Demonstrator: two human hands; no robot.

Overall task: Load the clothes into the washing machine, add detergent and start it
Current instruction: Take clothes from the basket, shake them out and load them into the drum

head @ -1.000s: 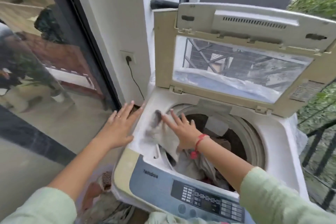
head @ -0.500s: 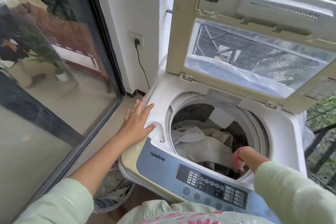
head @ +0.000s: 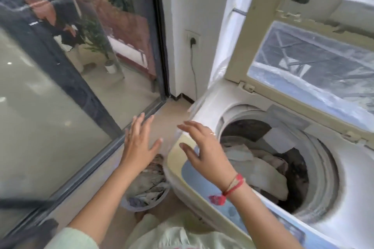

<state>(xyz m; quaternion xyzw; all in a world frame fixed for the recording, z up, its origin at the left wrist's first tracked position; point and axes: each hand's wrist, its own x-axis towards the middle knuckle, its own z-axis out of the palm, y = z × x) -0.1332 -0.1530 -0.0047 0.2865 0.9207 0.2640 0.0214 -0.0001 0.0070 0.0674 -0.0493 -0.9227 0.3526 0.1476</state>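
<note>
1. Washing machine [head: 348, 184], right of frame: lid [head: 315, 50] raised, clothes [head: 257, 170] in the drum.
2. Left hand [head: 139, 143], centre frame: fingers spread, holding nothing.
3. Right hand [head: 206, 151], over the machine's front-left corner: fingers released, empty.
4. Basket [head: 141, 206] with laundry [head: 149, 182], lower centre, on the floor.

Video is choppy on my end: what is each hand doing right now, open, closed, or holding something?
Left hand: open, fingers spread, holding nothing.
Right hand: open, fingers spread, holding nothing.
</note>
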